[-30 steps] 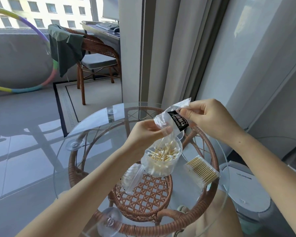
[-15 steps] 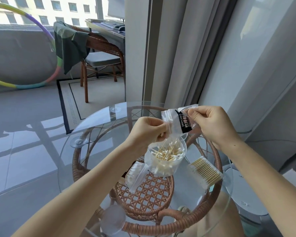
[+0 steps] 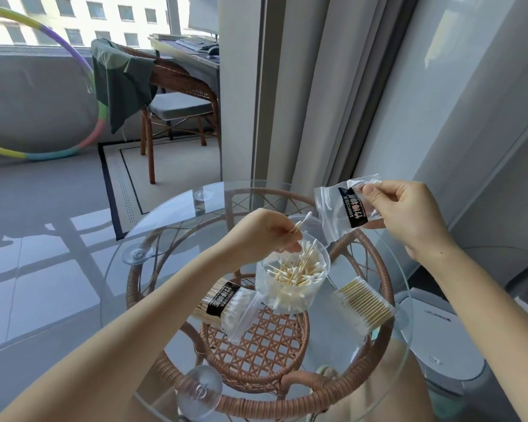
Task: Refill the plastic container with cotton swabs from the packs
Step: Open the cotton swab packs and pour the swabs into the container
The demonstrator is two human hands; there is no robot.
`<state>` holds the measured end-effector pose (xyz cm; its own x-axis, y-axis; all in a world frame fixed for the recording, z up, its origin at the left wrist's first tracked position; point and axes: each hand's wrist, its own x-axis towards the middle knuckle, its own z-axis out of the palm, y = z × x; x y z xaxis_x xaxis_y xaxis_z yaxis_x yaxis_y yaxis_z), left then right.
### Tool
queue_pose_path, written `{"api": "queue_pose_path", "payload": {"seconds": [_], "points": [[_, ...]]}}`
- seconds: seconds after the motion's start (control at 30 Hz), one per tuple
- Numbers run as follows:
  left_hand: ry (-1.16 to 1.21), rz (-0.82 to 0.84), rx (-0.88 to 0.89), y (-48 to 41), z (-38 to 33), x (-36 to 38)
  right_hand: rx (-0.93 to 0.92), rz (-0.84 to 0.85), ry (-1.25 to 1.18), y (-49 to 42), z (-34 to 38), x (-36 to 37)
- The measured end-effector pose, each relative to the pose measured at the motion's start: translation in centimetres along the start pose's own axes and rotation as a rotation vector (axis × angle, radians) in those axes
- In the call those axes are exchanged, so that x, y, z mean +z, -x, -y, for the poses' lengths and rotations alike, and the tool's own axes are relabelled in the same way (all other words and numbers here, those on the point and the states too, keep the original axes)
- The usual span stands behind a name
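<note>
Left hand [image 3: 256,236] pinches one cotton swab [image 3: 301,223] just above the plastic container [image 3: 264,287], which stands on the glass table [image 3: 153,293] between a full pack [image 3: 226,306] and a second pack [image 3: 365,306]. Right hand [image 3: 409,217] pinches the empty-looking pack [image 3: 342,208] aside. We judge it best to release low and lengthwise, inside the rim.

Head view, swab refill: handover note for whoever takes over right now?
Left hand pinches one cotton swab just above the plastic container.
Right hand holds the opened zip bag, which looks empty, up and right of the container.
The container stands on the glass table, partly filled with loose swabs.
Done: apparently one bag emptied in.
Left: drop the swab in, put the bag aside, then empty the full pack left of the container and the second pack on its right.
</note>
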<state>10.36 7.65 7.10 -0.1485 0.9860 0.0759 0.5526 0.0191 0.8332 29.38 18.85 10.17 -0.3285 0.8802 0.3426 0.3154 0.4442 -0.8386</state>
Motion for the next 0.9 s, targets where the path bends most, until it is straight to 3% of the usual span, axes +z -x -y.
{"api": "queue_pose_path", "payload": {"seconds": [0.2,0.47,0.63,0.77,0.83,0.9], "points": [[-0.369,0.017,0.129,-1.2,0.0,0.8,0.045,-0.118,0.01,-0.9,-1.6,-1.9],[-0.788,0.084,0.043,-1.9,0.3,2.3,0.156,-0.119,0.314,-1.2,-6.5,-1.1],[-0.781,0.205,-0.005,-1.9,0.5,2.4,0.43,-0.147,0.087,-1.4,-9.7,0.0],[-0.734,0.161,0.046,-1.8,0.3,1.7,0.561,-0.173,-0.033,-1.3,-11.4,0.6],[-0.664,0.117,0.06,-1.5,0.1,1.1,0.564,-0.154,-0.013,-1.1,-11.8,0.8],[-0.582,0.045,0.075,-1.0,0.1,0.4,0.51,-0.095,0.203,-0.9,-11.9,0.8]]}}
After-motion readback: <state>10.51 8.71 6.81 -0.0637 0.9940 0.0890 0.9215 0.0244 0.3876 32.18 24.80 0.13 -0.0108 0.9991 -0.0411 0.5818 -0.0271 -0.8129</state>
